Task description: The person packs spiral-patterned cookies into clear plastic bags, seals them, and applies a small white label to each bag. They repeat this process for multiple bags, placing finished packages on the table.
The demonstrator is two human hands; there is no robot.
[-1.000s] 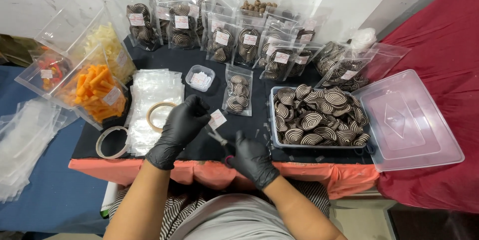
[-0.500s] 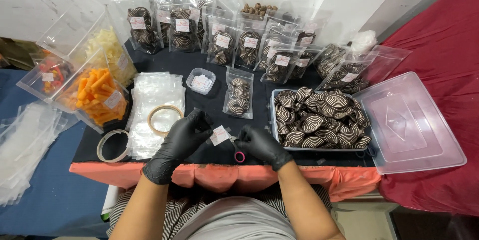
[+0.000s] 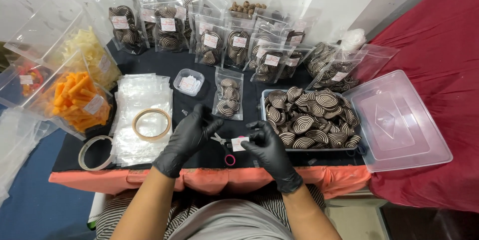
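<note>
A: What are the two hands doing?

B: Both wear black gloves. The right hand (image 3: 269,148) pinches a small white label (image 3: 238,144) between its fingertips. The left hand (image 3: 192,133) is curled just beside it, fingers bent near the label. I cannot tell if it grips anything.

A: Where is the label?

B: It is up in the air over the front edge of the table (image 3: 199,155), near the middle. Small scissors with a pink handle (image 3: 227,153) lie on the table right under the hands.

A: What is close by?

B: To the right of the hands sits a clear tub (image 3: 312,118) full of brown and white swirl cookies. Its lid (image 3: 399,120) lies beside it, at the right edge of the table. Behind the hands one clear bag of swirl cookies (image 3: 229,95) lies flat, and a small clear box (image 3: 188,81) sits next to it.

A: And on the left?

B: A pile of empty clear bags (image 3: 142,95) with a ring of tape (image 3: 151,124) on top. Another tape ring (image 3: 95,153) rests at the front left corner. Bags of orange sticks (image 3: 77,103) stand at the left edge. Many filled cookie bags (image 3: 209,45) stand along the back edge.
</note>
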